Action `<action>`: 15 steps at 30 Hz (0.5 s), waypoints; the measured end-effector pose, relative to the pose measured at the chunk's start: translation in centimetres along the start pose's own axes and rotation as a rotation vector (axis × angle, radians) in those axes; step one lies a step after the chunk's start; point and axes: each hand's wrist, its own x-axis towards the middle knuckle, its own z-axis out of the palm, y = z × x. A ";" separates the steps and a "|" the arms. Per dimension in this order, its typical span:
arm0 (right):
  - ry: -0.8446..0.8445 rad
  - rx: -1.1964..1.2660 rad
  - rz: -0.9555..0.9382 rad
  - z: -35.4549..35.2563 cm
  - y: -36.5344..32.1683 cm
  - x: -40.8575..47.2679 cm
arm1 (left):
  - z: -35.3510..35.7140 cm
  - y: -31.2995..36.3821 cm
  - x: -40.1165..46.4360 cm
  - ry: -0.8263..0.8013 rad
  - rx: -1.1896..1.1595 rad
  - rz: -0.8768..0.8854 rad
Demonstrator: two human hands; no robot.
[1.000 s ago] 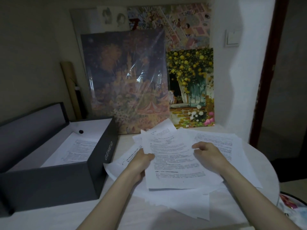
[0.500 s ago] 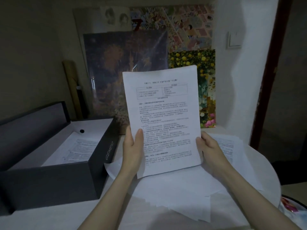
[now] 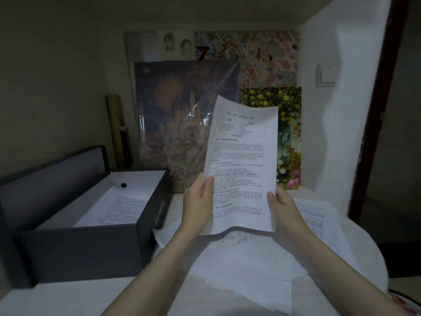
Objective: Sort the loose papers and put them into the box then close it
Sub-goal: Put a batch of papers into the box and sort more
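Hands are both raised above the table (image 3: 68,297), holding 1 printed sheet (image 3: 243,165) upright between them. Left hand (image 3: 199,201) pinches the sheet's lower left edge, thumb on the printed face and fingers behind. Right hand (image 3: 284,209) pinches the lower right edge the same way, thumb tip showing on the front. Sheet leans slightly, its top corner tilted toward the left, and its bottom edge hangs clear of the papers below. Loose papers (image 3: 250,265) lie spread in an untidy overlapping layer on the table under both forearms, some reaching the right edge. Box (image 3: 86,252), dark grey, stands open at the left, just beside the loose papers, with its lid (image 3: 52,176) standing up at the far side. Printed pages (image 3: 120,208) already lie flat inside the box. Pictures (image 3: 182,124) lean against the wall behind.
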 end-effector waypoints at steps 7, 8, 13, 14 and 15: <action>-0.077 -0.072 -0.155 5.3 -6.1 3.1 | -7.3 7.2 6.3 0.066 0.169 0.062; -0.117 -0.063 -0.161 6.6 -6.9 3.3 | -9.1 7.9 6.9 0.076 0.191 0.057; -0.230 -0.043 -0.188 13.7 -9.2 3.2 | -17.6 8.7 8.5 0.135 0.508 0.050; -0.248 -0.035 -0.172 15.2 -9.2 3.0 | -19.3 8.4 8.6 0.163 0.577 0.028; -0.262 -0.037 -0.157 16.5 -9.0 3.0 | -20.8 7.9 8.7 0.186 0.638 0.003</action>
